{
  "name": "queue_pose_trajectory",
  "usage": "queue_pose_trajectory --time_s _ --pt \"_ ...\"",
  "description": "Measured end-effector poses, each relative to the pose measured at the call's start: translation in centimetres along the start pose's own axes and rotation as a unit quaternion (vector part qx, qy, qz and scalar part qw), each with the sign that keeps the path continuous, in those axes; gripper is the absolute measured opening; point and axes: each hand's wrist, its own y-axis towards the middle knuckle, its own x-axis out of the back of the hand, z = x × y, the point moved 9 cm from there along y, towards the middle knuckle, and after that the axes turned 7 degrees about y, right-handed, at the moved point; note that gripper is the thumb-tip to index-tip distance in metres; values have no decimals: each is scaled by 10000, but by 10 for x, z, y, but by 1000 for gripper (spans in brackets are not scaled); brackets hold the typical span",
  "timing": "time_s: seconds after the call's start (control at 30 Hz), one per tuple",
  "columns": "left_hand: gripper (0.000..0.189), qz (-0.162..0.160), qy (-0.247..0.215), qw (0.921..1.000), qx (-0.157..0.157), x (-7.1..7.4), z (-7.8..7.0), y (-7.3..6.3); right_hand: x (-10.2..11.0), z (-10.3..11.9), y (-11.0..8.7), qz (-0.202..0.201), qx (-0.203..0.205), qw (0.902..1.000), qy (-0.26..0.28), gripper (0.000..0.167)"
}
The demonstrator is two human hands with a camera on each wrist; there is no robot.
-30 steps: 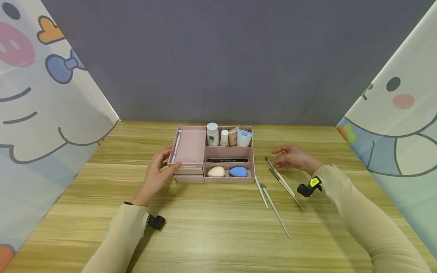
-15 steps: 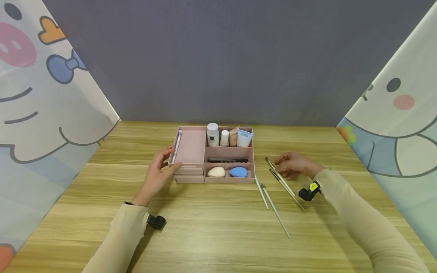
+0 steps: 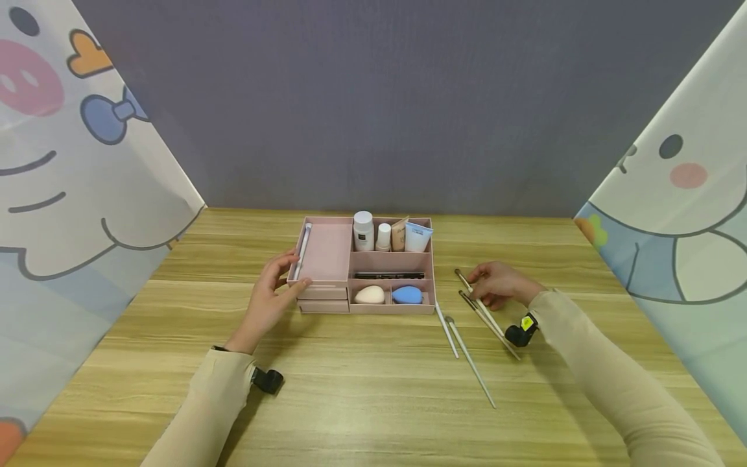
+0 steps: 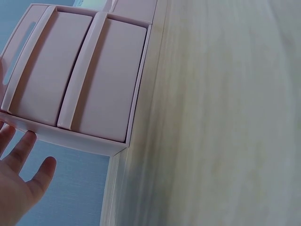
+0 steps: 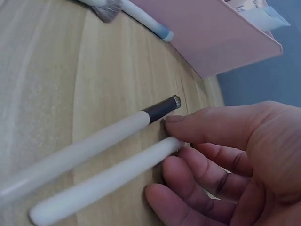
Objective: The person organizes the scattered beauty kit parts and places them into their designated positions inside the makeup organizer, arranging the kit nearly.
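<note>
A pink makeup organizer (image 3: 327, 251) stands at the table's middle, a white-handled brush (image 3: 303, 251) lying in its left tray. My left hand (image 3: 271, 295) touches the organizer's left side, fingers extended along the wall and thumb by the front corner. In the left wrist view its fingertips meet the side beside two drawer fronts (image 4: 110, 80). My right hand (image 3: 500, 284) pinches a white makeup brush (image 5: 103, 188) between thumb and fingers, near the dark head end; the head is hidden by the hand in the right wrist view. A second brush (image 5: 80, 153) with a dark ferrule lies alongside it.
Two more brushes lie by the organizer's right front corner, one with a fluffy grey head (image 3: 470, 363). The organizer holds bottles (image 3: 363, 233), a blue tube (image 3: 417, 237), a black pencil-like stick (image 3: 390, 275), a cream sponge (image 3: 370, 294) and a blue sponge (image 3: 407, 294).
My right hand has come down onto the farther brush, its fingers closing from loosely spread to a pinch. The left hand stays at the organizer.
</note>
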Motion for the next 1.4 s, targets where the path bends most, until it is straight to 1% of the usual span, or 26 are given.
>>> queue_pose_trajectory --time_s 0.13,0.27,0.43,0.67,0.87,1.0,1.17,1.4 --pt "42 -23 24 10000 -15 1 0 0 -1 4 1 -100 93 9994 -325 42" --pt "42 -30 34 10000 1 1 0 -1 -2 5 2 -115 155 9985 -513 40" --pt "42 -40 12 10000 6 2 1 -1 -5 6 2 -125 210 9977 -634 37" --pt "43 -6 22 10000 34 1 2 -1 -7 9 2 -342 245 9949 -916 34" --pt "42 -21 28 10000 19 1 2 -1 -7 10 1 -379 305 9933 -1045 32" --pt "42 -22 30 10000 7 1 2 -1 -6 11 0 -353 385 9935 -1008 32" --pt "42 11 50 10000 69 0 2 -2 -4 11 -3 -260 429 9948 -887 34" --pt "44 68 38 9999 133 -1 2 -1 -1 13 -5 37 416 9980 -483 37"
